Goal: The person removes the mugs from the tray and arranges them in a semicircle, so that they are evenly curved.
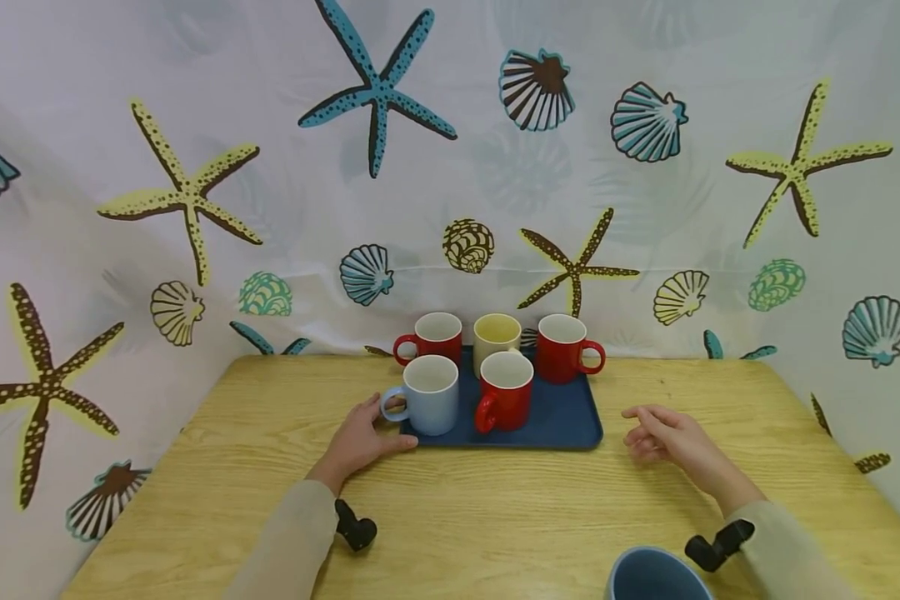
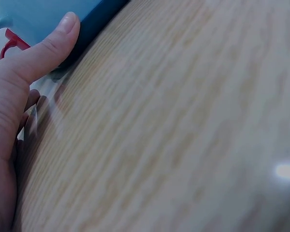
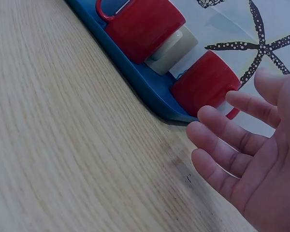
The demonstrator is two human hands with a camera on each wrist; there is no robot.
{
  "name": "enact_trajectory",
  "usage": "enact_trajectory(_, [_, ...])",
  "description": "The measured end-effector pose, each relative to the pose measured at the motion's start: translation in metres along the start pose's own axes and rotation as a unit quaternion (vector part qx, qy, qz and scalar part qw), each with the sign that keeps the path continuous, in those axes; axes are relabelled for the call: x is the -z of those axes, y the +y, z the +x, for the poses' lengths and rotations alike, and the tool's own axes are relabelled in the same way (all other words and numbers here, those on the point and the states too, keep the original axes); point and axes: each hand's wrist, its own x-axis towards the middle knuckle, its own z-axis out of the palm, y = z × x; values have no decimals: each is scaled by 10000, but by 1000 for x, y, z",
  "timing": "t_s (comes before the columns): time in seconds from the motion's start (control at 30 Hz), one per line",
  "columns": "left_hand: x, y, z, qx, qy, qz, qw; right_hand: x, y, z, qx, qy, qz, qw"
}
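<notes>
A dark blue tray (image 1: 562, 417) lies on the table and bears several mugs. On its front left stands a light blue mug (image 1: 433, 400), handle pointing left. My left hand (image 1: 360, 437) is at the tray's near left corner, thumb extended along the tray edge in the left wrist view and fingers partly hidden behind it. Beside the light blue mug is a red mug (image 1: 510, 392). The back row has another red mug (image 1: 438, 333), a yellow mug (image 1: 497, 333) and a third red mug (image 1: 560, 354). My right hand (image 1: 667, 437) hovers right of the tray, fingers loosely bent, holding nothing.
A blue-grey cup (image 1: 656, 575) stands at the near edge of the head view, partly cut off. The wooden table (image 1: 495, 508) ends at a white curtain (image 1: 435, 200) printed with starfish and shells, just behind the tray. More patterned cloth hangs at both sides.
</notes>
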Motion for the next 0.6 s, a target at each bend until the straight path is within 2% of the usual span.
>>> enact_trajectory(0.27, [-1, 0, -1, 85, -6, -40, 10000, 2, 3, 17, 79, 124, 44, 9999])
enact_trajectory(0.6, [-2, 0, -1, 105, -42, 53, 9999, 0, -1, 41, 14, 633, 30, 9980])
